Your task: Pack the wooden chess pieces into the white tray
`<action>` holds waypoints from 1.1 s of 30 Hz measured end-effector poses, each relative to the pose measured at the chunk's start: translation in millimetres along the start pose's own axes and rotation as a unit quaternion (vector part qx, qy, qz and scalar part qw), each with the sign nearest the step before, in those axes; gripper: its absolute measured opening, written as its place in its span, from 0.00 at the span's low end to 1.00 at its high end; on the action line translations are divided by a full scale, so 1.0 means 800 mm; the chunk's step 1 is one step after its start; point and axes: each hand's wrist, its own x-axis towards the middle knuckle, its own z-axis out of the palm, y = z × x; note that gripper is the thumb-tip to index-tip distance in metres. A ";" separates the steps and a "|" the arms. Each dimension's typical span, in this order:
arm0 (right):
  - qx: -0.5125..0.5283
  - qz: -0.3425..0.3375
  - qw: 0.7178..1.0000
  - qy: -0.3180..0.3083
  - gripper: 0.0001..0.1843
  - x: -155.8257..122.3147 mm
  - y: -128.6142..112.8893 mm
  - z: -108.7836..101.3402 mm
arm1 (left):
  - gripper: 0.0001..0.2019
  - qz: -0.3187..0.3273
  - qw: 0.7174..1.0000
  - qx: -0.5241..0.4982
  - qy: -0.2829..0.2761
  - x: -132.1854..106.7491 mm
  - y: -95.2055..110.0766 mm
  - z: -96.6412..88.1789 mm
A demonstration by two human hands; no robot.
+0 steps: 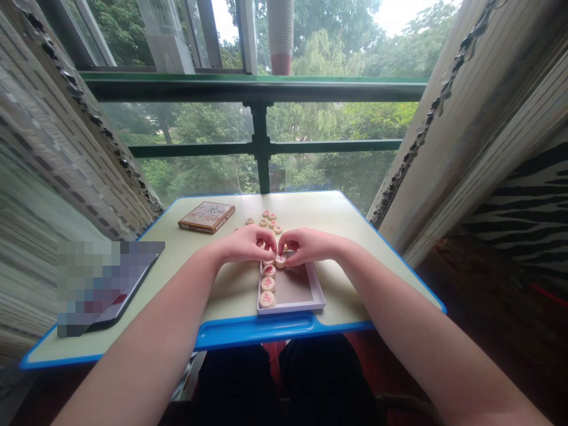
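Observation:
A shallow white box tray (318,290) lies near the front of the table. Along its left wall runs a column of round Chinese chess pieces with red characters, the nearest being a horse piece (267,299), then a chariot piece (267,284). At the tray's far end my right hand (306,245) pinches a Chinese chess piece (280,260) between thumb and fingers. Close beside it, my left hand (247,242) has its fingers closed on another piece at the top of the column, which they partly cover. The two hands almost touch.
Several loose pieces (272,224) lie beyond my hands. A brown box lid (206,217) sits at the back left, and a partly blurred tablet-like device (126,296) stands at the left edge. The blue-rimmed table (355,225) faces a window with a green railing (257,89).

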 end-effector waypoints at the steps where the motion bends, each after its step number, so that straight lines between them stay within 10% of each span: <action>1: 0.003 0.001 1.000 0.000 0.16 0.000 0.000 0.000 | 0.11 -0.004 1.000 0.001 -0.007 -0.001 0.001 0.000; 20: 0.037 -0.005 0.999 -0.010 0.19 0.001 0.001 -0.002 | 0.13 -0.012 0.999 -0.010 -0.042 -0.003 -0.007 -0.005; 27: 0.097 -0.002 0.995 0.036 0.13 0.001 0.000 -0.005 | 0.14 0.001 0.991 0.044 0.125 0.002 -0.002 -0.004; 33: 0.096 0.027 0.970 0.221 0.11 0.016 0.020 -0.001 | 0.15 -0.006 0.946 0.081 0.315 0.016 -0.017 0.000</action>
